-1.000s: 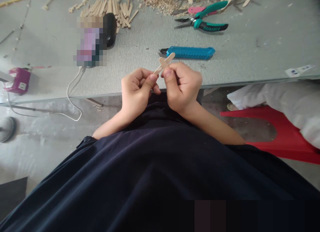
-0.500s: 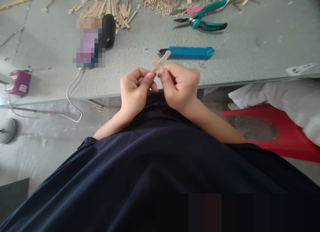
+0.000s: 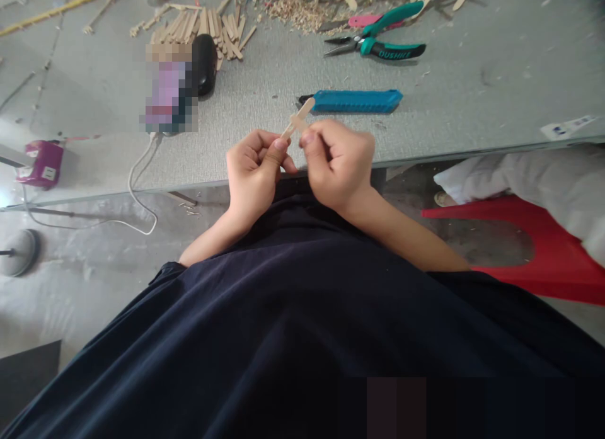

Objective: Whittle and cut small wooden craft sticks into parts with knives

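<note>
My left hand and my right hand meet over the table's near edge, both curled closed. Between their thumbs and fingertips they pinch a small piece made of wooden craft sticks, one short stick crossing a longer one. The long stick's free end points up and away toward a blue utility knife lying flat just beyond my hands. My forearms rest against my dark garment.
The grey table carries green-handled pliers, a heap of loose wooden sticks and shavings, a black object, and a white cable. A purple box sits far left. A red stool with white cloth stands right.
Both hands have drifted slightly left with the stick piece, and the sticks have tilted a little lower. The grip is unchanged.
</note>
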Demonstrator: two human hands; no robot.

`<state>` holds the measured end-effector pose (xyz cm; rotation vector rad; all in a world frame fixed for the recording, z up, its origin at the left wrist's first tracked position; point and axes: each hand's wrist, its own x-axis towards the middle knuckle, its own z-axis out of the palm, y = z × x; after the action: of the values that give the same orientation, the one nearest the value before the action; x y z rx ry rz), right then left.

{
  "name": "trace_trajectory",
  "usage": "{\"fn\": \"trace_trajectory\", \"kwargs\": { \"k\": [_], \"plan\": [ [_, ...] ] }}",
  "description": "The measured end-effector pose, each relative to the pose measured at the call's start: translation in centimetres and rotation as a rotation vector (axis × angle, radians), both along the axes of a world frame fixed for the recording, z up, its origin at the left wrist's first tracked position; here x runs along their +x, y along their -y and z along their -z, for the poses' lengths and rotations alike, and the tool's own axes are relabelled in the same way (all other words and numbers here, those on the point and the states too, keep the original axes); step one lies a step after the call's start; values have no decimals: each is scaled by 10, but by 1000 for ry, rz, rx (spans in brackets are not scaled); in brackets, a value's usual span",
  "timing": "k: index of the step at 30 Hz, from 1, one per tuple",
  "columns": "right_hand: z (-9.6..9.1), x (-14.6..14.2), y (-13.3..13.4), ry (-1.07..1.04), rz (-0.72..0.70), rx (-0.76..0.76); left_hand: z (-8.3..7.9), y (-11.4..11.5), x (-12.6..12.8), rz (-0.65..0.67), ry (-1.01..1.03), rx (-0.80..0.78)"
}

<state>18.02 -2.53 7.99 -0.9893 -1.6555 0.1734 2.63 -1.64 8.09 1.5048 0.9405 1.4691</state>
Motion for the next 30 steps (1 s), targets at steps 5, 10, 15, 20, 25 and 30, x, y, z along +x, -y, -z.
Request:
{"fn": "trace_trajectory", "kwargs": {
  "k": [5,10,15,20,25,30],
  "plan": [
    [-4,8,-10,-285,-153,-169,0,-12,-2,-131,-39,71],
    [-5,5,-14,-338,-354,-368,2,-15,0,-161,-92,86],
    [-12,4,-11,-338,-342,-450,4,-11,1,-175,-143,107],
    [-18,3,-7,-284,-285,-494,10,-9,0,-226,-259,189],
    [-10,1,-11,-200,-238,-401,15,-11,-1,-283,-348,253],
    [-6,2,-16,-116,-212,-366,14,-11,0,-225,-413,240]
  ]
}}
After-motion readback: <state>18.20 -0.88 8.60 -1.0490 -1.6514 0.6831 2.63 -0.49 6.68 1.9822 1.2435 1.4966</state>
